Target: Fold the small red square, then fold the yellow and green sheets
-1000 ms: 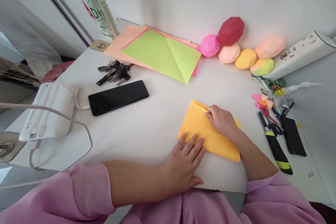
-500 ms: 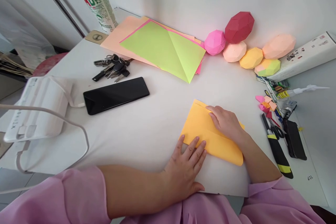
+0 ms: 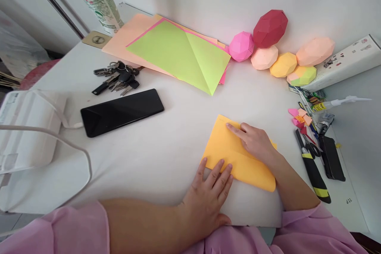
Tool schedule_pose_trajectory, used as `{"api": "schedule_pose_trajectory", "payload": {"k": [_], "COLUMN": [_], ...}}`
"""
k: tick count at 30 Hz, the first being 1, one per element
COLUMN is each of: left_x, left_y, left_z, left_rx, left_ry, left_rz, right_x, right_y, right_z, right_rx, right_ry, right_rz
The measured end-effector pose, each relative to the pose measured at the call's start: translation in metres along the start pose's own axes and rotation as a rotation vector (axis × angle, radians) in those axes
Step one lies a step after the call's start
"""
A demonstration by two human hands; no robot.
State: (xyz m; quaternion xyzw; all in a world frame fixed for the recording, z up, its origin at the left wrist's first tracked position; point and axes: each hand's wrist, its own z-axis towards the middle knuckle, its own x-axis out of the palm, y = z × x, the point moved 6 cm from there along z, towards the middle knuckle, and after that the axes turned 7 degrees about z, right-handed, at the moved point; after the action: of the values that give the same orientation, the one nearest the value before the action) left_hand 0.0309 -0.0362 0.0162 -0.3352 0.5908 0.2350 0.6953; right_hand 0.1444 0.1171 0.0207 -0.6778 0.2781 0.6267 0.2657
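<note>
A folded sheet of yellow-orange paper (image 3: 241, 156) lies on the white table, its lower right part bulging in a loose curve. My left hand (image 3: 210, 192) is open, palm down near the table's front edge, with spread fingertips on the paper's lower left edge. On the paper's upper part rests my right hand (image 3: 254, 139), its index finger stretched out along the surface close to the top edge. The other fingers of that hand are bent under and partly hidden; it grips nothing that I can see.
Coloured paper sheets (image 3: 178, 55) lie at the back beside several faceted paper shapes (image 3: 270, 28). Keys (image 3: 119, 77), a phone (image 3: 122, 112) and a white corded device (image 3: 32, 127) are to the left. A utility knife (image 3: 315, 176), scissors (image 3: 313, 150) and paper scraps (image 3: 300, 117) lie right.
My right index finger has straightened and slid left along the paper's upper part. My left hand keeps its place on the lower edge. The view has shifted slightly.
</note>
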Motion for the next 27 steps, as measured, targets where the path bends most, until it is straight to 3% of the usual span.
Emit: {"api": "schedule_pose_trajectory", "payload": {"k": [27], "left_x": [-0.0076], "left_y": [-0.0067], "left_z": [-0.0042], "left_rx": [-0.024], "left_ry": [0.004], "left_rz": [0.192], "right_x": [0.0011], "right_y": [-0.0021], "right_z": [0.0016], "right_rx": [0.026], "right_ry": [0.019], "right_rz": [0.065]}}
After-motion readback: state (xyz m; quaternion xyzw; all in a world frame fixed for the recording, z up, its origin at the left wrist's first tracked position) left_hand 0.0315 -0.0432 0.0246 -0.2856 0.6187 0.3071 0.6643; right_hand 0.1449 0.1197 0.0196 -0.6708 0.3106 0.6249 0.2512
